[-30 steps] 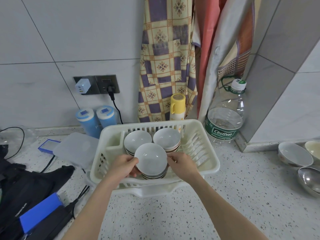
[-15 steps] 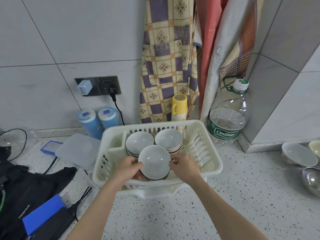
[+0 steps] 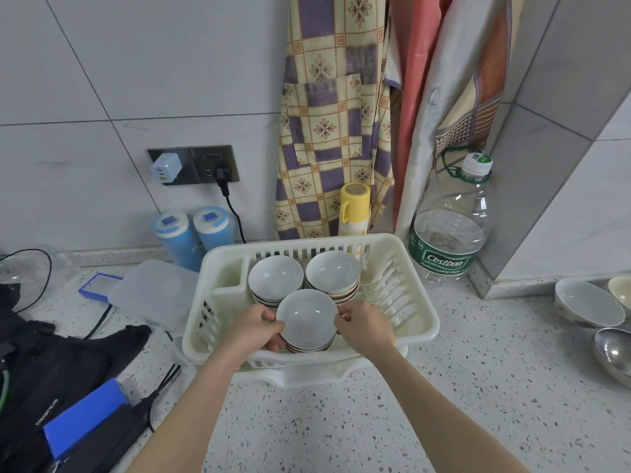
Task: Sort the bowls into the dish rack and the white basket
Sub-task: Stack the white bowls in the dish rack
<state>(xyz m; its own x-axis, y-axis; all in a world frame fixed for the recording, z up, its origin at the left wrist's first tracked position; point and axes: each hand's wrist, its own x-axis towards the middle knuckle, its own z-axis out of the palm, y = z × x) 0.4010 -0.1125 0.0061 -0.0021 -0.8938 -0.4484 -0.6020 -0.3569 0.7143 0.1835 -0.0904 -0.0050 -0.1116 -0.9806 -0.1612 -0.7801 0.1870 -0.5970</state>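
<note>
White glazed ceramic bowls in a near stack (image 3: 306,322) sit inside the cream slotted plastic dish rack (image 3: 406,302) on the speckled worktop (image 3: 478,387). Left hand (image 3: 254,331) and right hand (image 3: 367,331) curl their fingers (image 3: 341,317) round opposite sides of the stack, probably to steady it squarely.

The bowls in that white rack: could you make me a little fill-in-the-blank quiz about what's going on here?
1. The dish rack holds ___ stacks of bowls.
2. Both hands, left hand and right hand, grip the ___ stack.
3. The water bottle stands to the rack's ___.
4. The cup behind the rack is ___ in colour.

Missing words: three; nearest; right; yellow
</note>
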